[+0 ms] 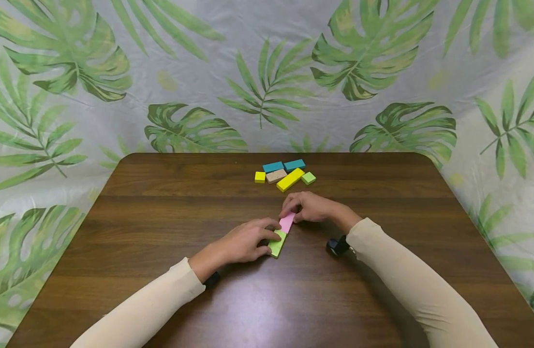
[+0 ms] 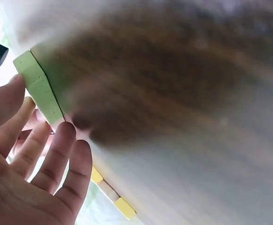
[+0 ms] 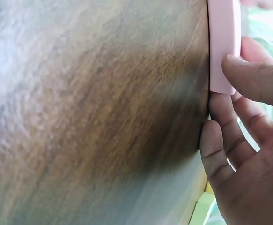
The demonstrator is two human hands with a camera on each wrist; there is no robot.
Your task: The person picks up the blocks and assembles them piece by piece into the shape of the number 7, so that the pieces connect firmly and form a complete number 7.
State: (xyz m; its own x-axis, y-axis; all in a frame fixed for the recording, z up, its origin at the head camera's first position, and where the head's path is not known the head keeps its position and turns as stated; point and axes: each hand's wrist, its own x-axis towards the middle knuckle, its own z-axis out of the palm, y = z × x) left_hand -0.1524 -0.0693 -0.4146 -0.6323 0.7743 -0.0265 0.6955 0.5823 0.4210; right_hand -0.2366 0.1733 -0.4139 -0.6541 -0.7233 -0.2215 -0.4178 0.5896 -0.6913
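Observation:
A light green block and a pink block lie end to end on the wooden table, forming a slanted line. My left hand holds the green block from the left, its thumb at the near end and fingertips over the far part. In the left wrist view the thumb presses the side of the green block. My right hand pinches the pink block near its far end. The right wrist view shows the thumb on the face of the pink block, with other fingers beyond its end.
Toward the back of the table sits a loose group: two blue blocks, a beige block, a long yellow block, a small yellow block and a small green block. Behind hangs a leaf-patterned curtain.

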